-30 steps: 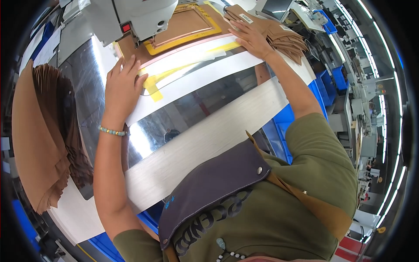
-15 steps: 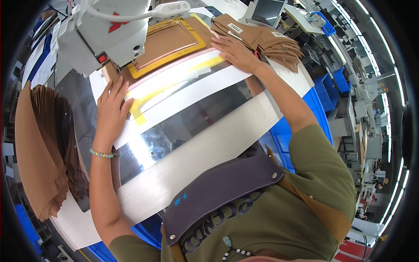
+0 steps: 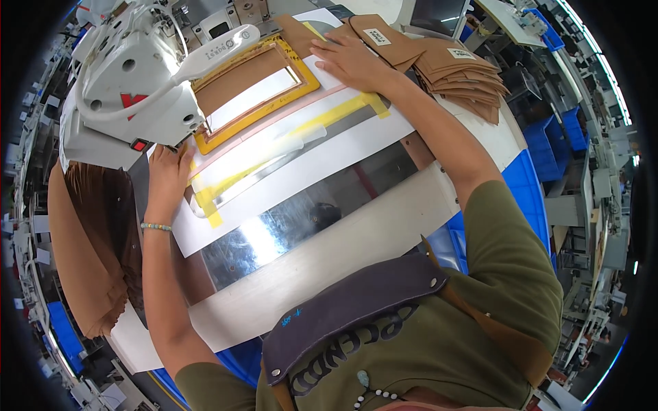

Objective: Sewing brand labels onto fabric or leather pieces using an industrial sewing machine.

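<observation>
A yellow-edged rectangular frame [image 3: 310, 82] lies under the white sewing machine head [image 3: 127, 103]. Brown fabric [image 3: 233, 82] shows through part of its opening, with white beneath the rest. My right hand [image 3: 353, 63] lies with fingers spread at the frame's far right, beside the brown fabric. Close under the machine head, my left hand [image 3: 170, 172] rests fingers-forward at the frame's near-left corner; its fingertips are partly hidden. Between my arms, a white sheet [image 3: 274, 179] carries strips of yellow tape [image 3: 322, 118] along a clear edge.
Stacked brown fabric pieces [image 3: 452, 72] with white labels lie at the far right. More brown pieces [image 3: 86, 253] hang in a bundle at the left. A shiny metal plate [image 3: 295, 226] and a pale table edge [image 3: 329, 264] lie nearer me. Blue bins [image 3: 524, 185] stand at right.
The brown fabric has shifted away inside the frame, baring white in the opening. My right hand has moved slightly left and away, my left hand closer under the machine head. The view has shifted.
</observation>
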Demonstrator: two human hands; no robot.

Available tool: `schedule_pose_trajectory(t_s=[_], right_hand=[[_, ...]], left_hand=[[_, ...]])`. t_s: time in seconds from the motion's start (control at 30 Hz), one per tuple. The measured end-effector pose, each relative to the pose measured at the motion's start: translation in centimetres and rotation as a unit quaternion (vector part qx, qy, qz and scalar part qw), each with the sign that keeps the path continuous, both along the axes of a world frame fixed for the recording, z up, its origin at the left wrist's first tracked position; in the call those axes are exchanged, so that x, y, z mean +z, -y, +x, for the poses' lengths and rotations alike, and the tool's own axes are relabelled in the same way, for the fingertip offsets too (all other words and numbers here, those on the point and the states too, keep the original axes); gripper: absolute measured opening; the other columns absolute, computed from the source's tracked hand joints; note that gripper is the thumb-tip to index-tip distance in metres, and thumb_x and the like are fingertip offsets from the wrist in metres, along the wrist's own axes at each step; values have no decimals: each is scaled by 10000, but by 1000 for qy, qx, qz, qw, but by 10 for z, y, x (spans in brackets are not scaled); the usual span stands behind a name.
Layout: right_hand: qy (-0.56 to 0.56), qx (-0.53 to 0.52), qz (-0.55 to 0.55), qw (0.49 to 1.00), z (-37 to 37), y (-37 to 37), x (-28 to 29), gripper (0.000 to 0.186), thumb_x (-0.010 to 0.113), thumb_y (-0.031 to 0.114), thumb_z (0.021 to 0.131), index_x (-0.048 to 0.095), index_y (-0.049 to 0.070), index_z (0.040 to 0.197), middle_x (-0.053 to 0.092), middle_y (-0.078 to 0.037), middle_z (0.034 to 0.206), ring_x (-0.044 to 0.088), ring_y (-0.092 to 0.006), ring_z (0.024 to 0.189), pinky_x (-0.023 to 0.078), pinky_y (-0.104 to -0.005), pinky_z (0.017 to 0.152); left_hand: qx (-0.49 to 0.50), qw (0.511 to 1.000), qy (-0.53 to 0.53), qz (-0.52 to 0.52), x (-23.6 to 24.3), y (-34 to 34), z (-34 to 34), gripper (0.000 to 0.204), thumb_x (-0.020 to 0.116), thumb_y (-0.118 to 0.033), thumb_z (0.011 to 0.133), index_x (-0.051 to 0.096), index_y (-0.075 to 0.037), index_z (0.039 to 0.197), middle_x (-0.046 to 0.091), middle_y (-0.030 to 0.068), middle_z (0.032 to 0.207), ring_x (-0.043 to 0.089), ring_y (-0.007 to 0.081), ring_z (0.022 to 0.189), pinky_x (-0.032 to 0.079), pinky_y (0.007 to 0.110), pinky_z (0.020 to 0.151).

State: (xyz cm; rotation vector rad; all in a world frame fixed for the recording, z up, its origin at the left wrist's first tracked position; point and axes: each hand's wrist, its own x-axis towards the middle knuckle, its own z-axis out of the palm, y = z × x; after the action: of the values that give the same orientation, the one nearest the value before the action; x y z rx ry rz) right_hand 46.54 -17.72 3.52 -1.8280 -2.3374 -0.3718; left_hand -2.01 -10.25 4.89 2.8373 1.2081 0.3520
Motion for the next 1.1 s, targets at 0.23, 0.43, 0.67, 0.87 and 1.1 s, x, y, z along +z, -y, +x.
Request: schedule_pose_trajectory(t_s=[0.23, 0.43, 0.67, 0.87, 1.1], right_hand=[[-70, 33, 113, 991, -1, 17, 4, 480, 528, 392, 1110, 633, 104, 1479, 491, -60, 1654, 358, -304, 1567, 297, -465, 1277], [-102, 100, 18, 990, -22, 49, 29, 318, 585, 243, 1081, 718, 88, 1324, 522, -81, 1625, 364, -285, 1570, 280, -483, 1303], [-104, 90, 116, 984, 10, 6, -3, 293, 611, 134, 1035, 709, 46, 1298, 648, -123, 1455, 561, -337, 1396, 466, -459, 1150], [72, 129, 152, 977, -1, -23, 9, 112, 635, 84, 885, 737, 56, 845, 737, -138, 826, 742, -286, 817, 583, -437, 760], [165, 65, 134, 975, -6, -35, 3, 141, 627, 72, 889, 765, 48, 907, 766, -135, 867, 766, -312, 831, 608, -433, 726]], left_hand=[[20, 999, -25, 2, 1, 14, 4, 497, 501, -334, 1113, 682, 58, 1359, 634, 296, 1387, 465, 502, 1423, 339, 544, 1203], [-9, 1000, -27, -1, 7, 48, 4, 569, 458, -354, 1128, 474, -33, 1598, 518, 221, 1592, 360, 466, 1515, 214, 530, 1280], [5, 1000, 5, 11, 4, 16, 3, 377, 514, -134, 1078, 668, -4, 1397, 641, 290, 1280, 591, 448, 1217, 476, 493, 1049], [-24, 972, -117, 203, -3, -17, -6, 191, 597, -110, 1051, 728, -4, 1141, 694, 191, 1100, 709, 366, 994, 606, 460, 815], [12, 972, -66, 226, -19, -31, -4, 257, 577, -192, 1077, 729, -17, 1189, 718, 216, 1122, 707, 399, 1024, 593, 477, 870]])
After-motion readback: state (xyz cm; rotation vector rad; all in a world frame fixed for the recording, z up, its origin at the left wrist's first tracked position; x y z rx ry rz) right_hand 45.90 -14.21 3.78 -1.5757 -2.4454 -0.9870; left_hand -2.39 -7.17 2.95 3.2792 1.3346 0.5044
